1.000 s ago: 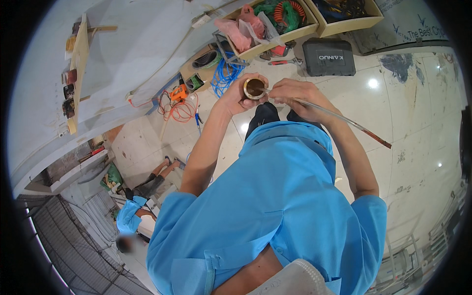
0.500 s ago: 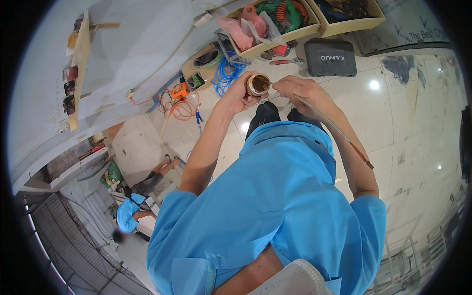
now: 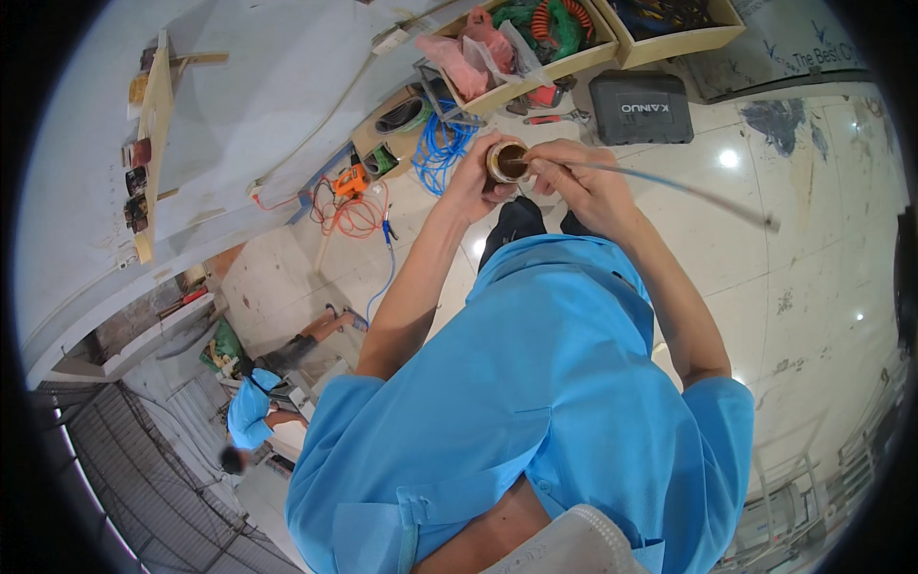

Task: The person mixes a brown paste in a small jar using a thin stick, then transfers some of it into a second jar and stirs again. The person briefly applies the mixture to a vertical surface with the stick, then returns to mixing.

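Jar: small and round, held in the air in front of the person, above the dark shoes; its open mouth faces up toward the camera and shows brown contents.
Left hand: wraps the jar from the left side, fingers curled and clamped around its wall.
Right hand: just beside the jar, fingers together and pinched on a thin rod.
Rod: long and slender, one end at the jar's mouth, the other reaching out to the right over the floor, blurred at its tip; how deep the near end goes, I cannot tell.
Floor: pale glossy tiles, with a black case ahead of the right hand, a red-handled wrench to the case's left, and a coiled blue hose beyond the left hand.
Orange power tool: left of the hose, its orange cord looped nearby.
Wooden boxes: two at the top, the left one holding pink and green bags.
Co-worker: in a blue shirt, well apart at the lower left.
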Demonstrator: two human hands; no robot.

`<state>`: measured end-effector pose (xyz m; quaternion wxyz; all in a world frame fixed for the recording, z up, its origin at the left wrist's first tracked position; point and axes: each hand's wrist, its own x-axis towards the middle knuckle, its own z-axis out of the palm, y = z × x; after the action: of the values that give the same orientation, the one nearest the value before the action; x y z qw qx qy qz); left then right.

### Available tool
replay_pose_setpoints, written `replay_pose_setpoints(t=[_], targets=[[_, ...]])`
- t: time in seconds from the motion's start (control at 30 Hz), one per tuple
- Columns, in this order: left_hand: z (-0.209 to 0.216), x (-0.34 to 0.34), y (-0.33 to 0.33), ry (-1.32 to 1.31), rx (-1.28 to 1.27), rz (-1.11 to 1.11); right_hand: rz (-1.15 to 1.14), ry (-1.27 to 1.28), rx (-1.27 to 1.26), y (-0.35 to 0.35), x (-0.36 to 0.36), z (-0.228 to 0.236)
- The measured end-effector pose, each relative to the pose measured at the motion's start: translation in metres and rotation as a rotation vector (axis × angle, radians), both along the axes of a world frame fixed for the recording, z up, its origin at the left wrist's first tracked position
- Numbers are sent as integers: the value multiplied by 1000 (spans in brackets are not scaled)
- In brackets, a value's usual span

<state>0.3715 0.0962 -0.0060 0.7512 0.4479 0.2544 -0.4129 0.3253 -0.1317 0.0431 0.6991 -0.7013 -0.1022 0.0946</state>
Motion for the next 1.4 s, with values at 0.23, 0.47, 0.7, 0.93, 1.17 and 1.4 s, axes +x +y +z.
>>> replay_pose_setpoints(t=[0.23, 0.47, 0.7, 0.93, 1.17, 1.4], targets=[[-3, 5, 8, 28, -109, -62, -27, -247, -160, -8, 3, -2], [-6, -1, -1, 11, -89, 49, 16, -263, -254, -3, 2, 6], [0, -5, -7, -66, -292, 153, -121, -372, -274, 7, 3, -3], [1, -7, -4, -102, -238, 259, 12, -380, -156, 11, 1, -4], [-1, -3, -3, -271, -247, 302, 170, -352, -240, -5, 9, 15], [1, 3, 5, -376, -379, 275, 93, -450, -298, 0, 10, 20]])
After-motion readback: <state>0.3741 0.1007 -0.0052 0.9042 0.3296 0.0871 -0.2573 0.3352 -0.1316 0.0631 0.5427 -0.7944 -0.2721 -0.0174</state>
